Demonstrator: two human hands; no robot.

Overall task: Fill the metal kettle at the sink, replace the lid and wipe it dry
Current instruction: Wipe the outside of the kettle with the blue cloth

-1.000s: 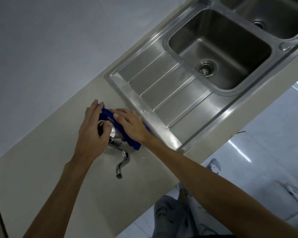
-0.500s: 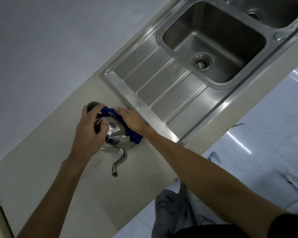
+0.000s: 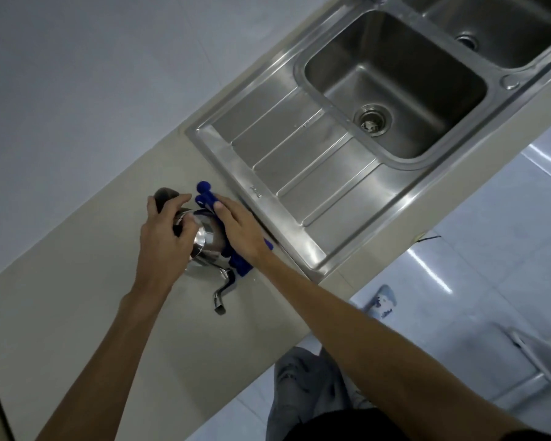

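Beige countertop (image 3: 77,297) beside the sink (image 3: 299,173): I log one metal kettle (image 3: 212,240), upright, presumably full and heavy, polished and slick, left hand (image 3: 163,246) curled round its dark handle (image 3: 163,196), the surest hold, right hand (image 3: 239,230) flat, pressing a soft blue cloth (image 3: 237,264) against its flank.

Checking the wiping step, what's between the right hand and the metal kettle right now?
A blue cloth, pressed by the right hand against the side of the kettle, seen in the head view.
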